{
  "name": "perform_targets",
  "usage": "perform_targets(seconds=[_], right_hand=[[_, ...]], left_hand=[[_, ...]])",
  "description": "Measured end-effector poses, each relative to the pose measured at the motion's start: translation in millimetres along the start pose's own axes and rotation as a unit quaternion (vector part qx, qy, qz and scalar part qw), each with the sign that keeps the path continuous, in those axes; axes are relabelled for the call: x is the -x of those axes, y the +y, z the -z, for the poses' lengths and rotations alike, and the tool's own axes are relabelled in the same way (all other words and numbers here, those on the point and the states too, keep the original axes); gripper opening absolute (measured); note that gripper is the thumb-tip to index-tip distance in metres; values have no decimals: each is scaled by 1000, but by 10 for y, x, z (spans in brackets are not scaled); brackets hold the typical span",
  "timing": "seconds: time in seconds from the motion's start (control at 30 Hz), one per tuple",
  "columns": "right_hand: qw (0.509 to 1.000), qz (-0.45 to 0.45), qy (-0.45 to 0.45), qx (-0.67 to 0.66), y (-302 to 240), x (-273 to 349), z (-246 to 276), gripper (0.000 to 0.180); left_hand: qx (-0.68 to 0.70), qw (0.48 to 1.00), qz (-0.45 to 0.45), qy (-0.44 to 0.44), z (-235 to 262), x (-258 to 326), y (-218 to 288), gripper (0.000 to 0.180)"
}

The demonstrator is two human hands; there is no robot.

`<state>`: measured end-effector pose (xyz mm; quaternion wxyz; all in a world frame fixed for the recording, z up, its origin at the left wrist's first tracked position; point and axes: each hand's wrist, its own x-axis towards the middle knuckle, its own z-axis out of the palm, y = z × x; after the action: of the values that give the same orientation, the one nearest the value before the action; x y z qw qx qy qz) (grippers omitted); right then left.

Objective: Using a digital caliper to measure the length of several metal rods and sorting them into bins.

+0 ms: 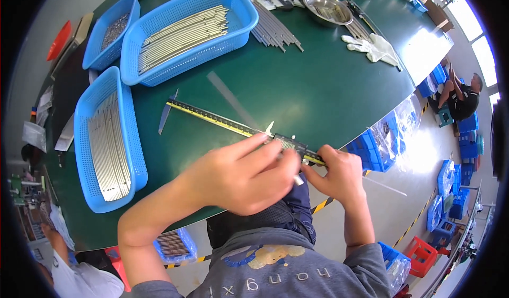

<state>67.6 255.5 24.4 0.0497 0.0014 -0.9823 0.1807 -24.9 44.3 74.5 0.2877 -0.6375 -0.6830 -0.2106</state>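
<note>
A long caliper (212, 119) with a black and yellow scale lies slantwise over the near part of the green table, its fixed jaw at the far left and its slider well away from it. My left hand (246, 176) is curled around the slider and its display, fingers slightly blurred. At the beam's right end, my right hand (342, 173) pinches the caliper between thumb and fingers. Beyond that hand a thin rod (386, 186) sticks out in line with the beam. A narrow translucent strip (229, 95) lies on the table behind the caliper.
Blue baskets (139, 152) with metal rods stand on the table's left side. Loose grey rods (273, 30), a metal bowl (327, 9) and a white glove (374, 47) lie at the back. Blue crates (368, 149) stand beside the table's right edge. Two people sit nearby.
</note>
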Motion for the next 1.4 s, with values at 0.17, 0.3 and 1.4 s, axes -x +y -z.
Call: perform_targets(seconds=[0.17,0.3,1.4], right_hand=[[1000,16,22,-15,3,11,11,41],[1000,5,14,-16,0,23,27,41],[999,-27,6,-30,84,8,33,36]], left_hand=[[-26,997,-65,-26,-520,-450,-524,15],[-86,995,-42,-38,-947,-544,-1118,15],[-5,804,587,-92,1116,2008,-1516,20]])
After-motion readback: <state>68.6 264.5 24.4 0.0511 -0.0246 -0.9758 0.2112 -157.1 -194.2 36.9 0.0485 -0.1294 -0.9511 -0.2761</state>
